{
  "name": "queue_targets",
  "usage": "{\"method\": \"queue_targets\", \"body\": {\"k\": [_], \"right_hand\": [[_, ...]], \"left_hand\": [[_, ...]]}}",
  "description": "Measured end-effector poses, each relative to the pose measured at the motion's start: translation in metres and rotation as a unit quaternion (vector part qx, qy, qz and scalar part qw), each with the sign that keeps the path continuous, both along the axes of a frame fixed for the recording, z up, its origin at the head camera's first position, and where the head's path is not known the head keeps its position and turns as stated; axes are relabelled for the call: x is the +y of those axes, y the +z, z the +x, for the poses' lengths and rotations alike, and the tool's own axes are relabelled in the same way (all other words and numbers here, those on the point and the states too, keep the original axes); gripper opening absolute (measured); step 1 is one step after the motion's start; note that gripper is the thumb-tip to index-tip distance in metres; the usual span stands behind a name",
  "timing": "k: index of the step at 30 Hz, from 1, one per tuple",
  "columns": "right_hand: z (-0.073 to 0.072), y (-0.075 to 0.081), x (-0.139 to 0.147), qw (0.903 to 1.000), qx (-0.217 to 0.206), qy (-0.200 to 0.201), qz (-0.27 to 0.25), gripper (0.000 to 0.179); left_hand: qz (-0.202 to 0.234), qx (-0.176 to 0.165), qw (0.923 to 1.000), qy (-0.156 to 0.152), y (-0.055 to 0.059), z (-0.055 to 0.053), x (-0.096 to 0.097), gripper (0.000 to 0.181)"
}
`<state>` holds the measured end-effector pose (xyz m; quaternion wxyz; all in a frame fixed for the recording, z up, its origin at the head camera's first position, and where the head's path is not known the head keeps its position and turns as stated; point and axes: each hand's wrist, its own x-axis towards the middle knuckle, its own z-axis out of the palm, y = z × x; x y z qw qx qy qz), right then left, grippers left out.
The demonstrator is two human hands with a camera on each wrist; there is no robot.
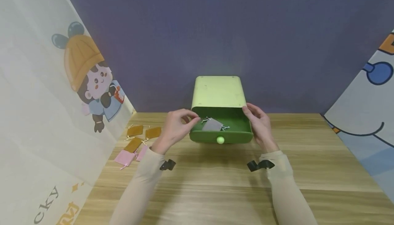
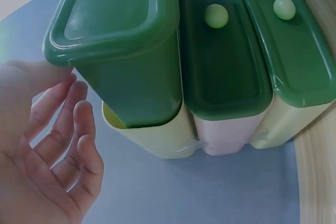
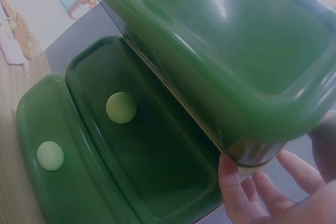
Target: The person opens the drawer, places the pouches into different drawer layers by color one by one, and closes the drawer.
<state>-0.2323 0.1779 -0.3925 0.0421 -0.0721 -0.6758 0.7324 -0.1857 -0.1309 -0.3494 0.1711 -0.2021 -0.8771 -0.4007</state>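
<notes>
A pulled-out green drawer (image 1: 220,136) with a pale round knob projects from a light green cabinet (image 1: 219,90). Inside it lies a grey drawstring pouch (image 1: 212,124), its cords spread at both ends. My left hand (image 1: 179,126) is at the drawer's left rim, thumb and forefinger tips close together beside the pouch's cord. In the left wrist view, the other fingers (image 2: 86,166) curve loosely beside the drawer, holding nothing. At the cabinet's front right edge is my right hand (image 1: 260,126), its thumb on the edge. Fingertips (image 3: 229,169) touch the cabinet's side in the right wrist view.
Below the pulled-out drawer, two more green drawers are shut, a middle one (image 2: 226,61) and a lower one (image 2: 294,45). Several brown pouches (image 1: 133,145) and pink pouches (image 1: 124,157) lie on the wooden table (image 1: 209,190) at left. A blue-grey wall (image 1: 221,30) stands behind the cabinet.
</notes>
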Motion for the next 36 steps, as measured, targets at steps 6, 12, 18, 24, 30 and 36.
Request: {"method": "queue_targets", "body": {"k": [6, 12, 18, 24, 30, 36], "right_hand": [[0.001, 0.001, 0.0, 1.0, 0.001, 0.003, 0.002, 0.068], [0.001, -0.001, 0.001, 0.9999, -0.004, 0.009, 0.003, 0.07], [0.001, -0.002, 0.0, 0.9999, -0.002, 0.012, 0.002, 0.07], [0.0, -0.003, 0.0, 1.0, 0.004, 0.004, -0.008, 0.067], [0.002, -0.002, -0.001, 0.9999, 0.01, 0.01, -0.009, 0.066], [0.003, 0.0, 0.0, 0.9997, 0.009, 0.011, -0.02, 0.066]], "left_hand": [[0.031, -0.001, 0.9995, 0.012, -0.008, 0.007, -0.008, 0.009], [0.056, 0.035, 0.9973, 0.033, -0.023, 0.018, -0.02, 0.008], [0.076, 0.078, 0.9933, 0.037, -0.031, 0.032, -0.025, 0.007], [0.062, 0.153, 0.986, 0.023, -0.03, 0.043, -0.014, 0.011], [0.041, 0.209, 0.977, 0.002, -0.03, 0.052, 0.001, 0.019], [0.035, 0.222, 0.974, -0.026, -0.034, 0.054, 0.01, 0.024]]}}
